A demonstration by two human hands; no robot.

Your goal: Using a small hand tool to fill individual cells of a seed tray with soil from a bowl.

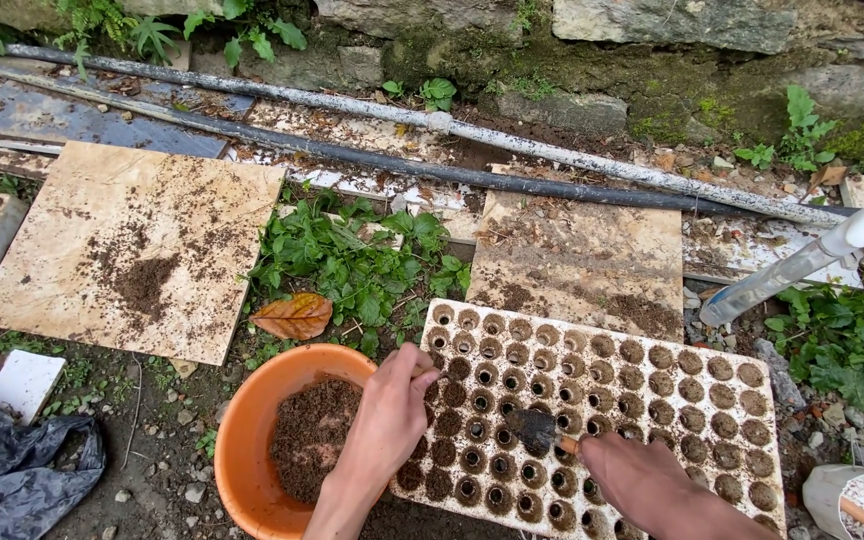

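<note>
**Two hands over the seedling tray, small tool on the cells**

Far left, a dark plastic sheet (12, 470) lies crumpled on the ground, with a soil-dusted flat board (132, 250) above it. Moving in, an orange bowl (252, 420) sits half full of dark soil, touching the tray's left edge. The left hand (392, 410) comes up across the bowl's rim and lands on the tray's left columns, fingers curled and pinched together; whether anything sits in that pinch cannot be told. Just right of it, the seedling tray (692, 380) stretches away, a pale grid of round cells packed with soil, its long axis running left to right and tilting down toward the right. The right hand (642, 480) enters from the bottom edge, closed around the handle of a small trowel (537, 430), whose dark blade points left and rests on the lower cells, between the two hands. The right hand is the nearer one to that blade; the left is just beside it. Far right, a white spray bottle (802, 262) lies on the ground among green leaves.
</note>
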